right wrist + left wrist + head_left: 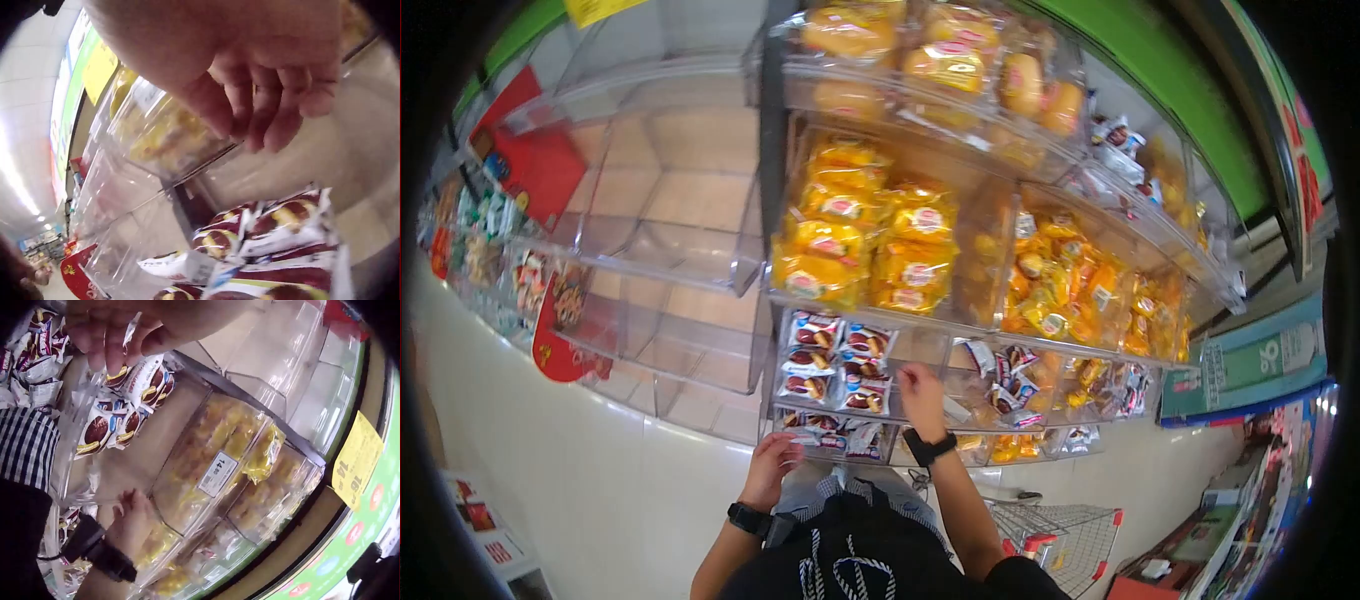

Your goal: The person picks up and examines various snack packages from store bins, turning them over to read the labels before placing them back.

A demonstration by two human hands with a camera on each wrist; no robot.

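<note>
White and brown packets [863, 368] stand in two columns at the left of a clear plastic compartment [920, 346], below the yellow packs [828, 243]. From where I stand, the right hand [923, 402] hangs just beside them, fingers loosely bent and nothing in their grasp. The left hand [770, 468] is near the lower packets [863, 440]; whether it pinches a wrapper, I cannot tell. Setting the rows straight looks like the step. Doing it well probably means taking each packet by its sealed edge, keeping printed faces outward, squaring it against its neighbour and nudging lightly, since the filling may crush and a wrapper could snag on the plastic.
</note>
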